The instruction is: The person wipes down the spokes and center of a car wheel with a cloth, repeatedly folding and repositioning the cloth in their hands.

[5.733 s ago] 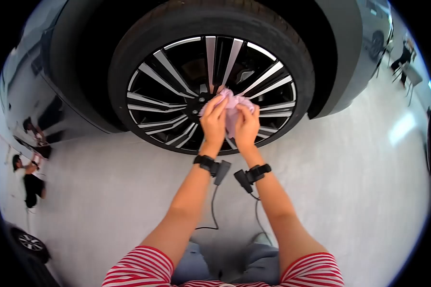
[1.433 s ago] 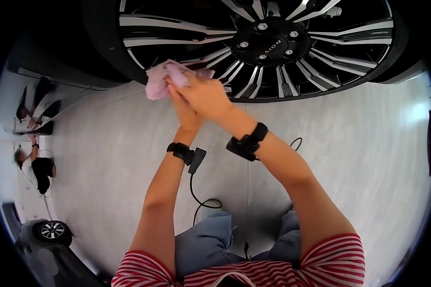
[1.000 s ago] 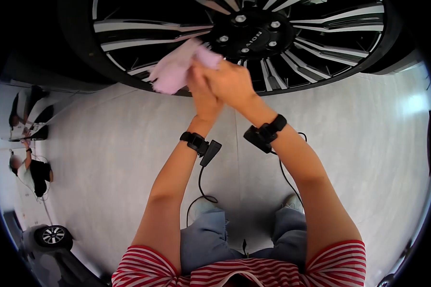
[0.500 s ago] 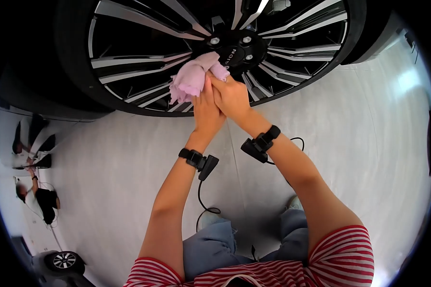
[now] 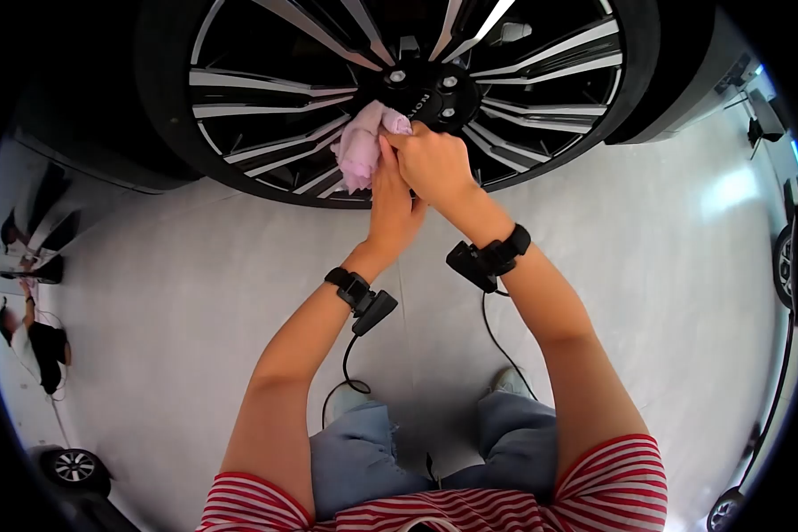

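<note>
A pink cloth [image 5: 360,152] is bunched up against the lower left spokes of a car wheel [image 5: 266,82], close beside its black center cap [image 5: 427,105]. My left hand [image 5: 395,197] comes from below, its fingers pressed on the cloth's lower right side. Next to it, my right hand [image 5: 436,165] is curled around the cloth's right end, the two hands touching. Part of the cloth is hidden behind my fingers. Silver lug nuts [image 5: 449,82] show around the cap. The spokes are black with bright silver faces.
The black tire [image 5: 275,193] curves just behind my hands, above a pale grey floor [image 5: 195,293]. Black wrist devices [image 5: 363,301] trail cables [image 5: 496,332] toward my legs. At far left, a person [image 5: 40,350] crouches by a wall. Another car's wheel [image 5: 74,465] stands lower left.
My view has shifted slightly, so the surroundings sit differently. The cloth looks more tightly bunched, and my right hand's fingers are more curled. Both hands stay on the cloth at the spokes.
</note>
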Available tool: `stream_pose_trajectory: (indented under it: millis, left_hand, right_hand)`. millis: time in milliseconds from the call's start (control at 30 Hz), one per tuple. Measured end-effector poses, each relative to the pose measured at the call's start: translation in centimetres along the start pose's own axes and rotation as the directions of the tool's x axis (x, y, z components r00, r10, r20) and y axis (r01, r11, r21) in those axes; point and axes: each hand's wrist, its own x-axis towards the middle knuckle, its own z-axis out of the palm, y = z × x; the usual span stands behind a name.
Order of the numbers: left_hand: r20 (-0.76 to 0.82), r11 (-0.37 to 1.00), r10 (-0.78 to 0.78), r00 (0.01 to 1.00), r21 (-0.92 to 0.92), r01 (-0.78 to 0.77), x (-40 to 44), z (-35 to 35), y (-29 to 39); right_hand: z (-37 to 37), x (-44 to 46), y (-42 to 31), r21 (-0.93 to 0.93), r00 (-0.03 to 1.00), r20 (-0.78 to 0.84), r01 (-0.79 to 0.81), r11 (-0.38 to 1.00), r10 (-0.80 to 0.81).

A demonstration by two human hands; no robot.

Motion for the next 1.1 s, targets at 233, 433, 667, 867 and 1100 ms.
stream_pose_trajectory:
  millis: [233,433,667,867,1100]
  left_hand:
    - [0.317,0.994,-0.057,0.947,0.111,0.022,-1.5,1.6,1.0]
    - [0.295,0.977,-0.178,0.939,-0.058,0.203,-0.4,1.6,2.9]
    - [0.298,0.902,-0.411,0.862,-0.006,0.432,0.4,0.3,-2.3]
    - [0.377,0.817,-0.412,0.829,-0.25,0.52,-0.6,-2.1,-3.0]
    - [0.365,0.722,-0.274,0.89,-0.533,0.441,2.1,-4.6,-1.0]
  right_hand:
    - [1.6,-5.5,4.3,-0.127,0.976,0.171,-0.114,0.985,0.135]
    - [0.2,-4.0,4.4,-0.159,0.952,0.277,-0.088,0.983,0.13]
    - [-2.5,-3.4,4.5,-0.218,0.853,0.486,-0.092,0.972,0.189]
    - [-5.8,-1.8,6.1,0.098,0.741,0.663,-0.228,0.969,0.107]
    - [-9.4,-0.1,6.0,0.593,0.723,0.66,-0.335,0.732,-0.204]
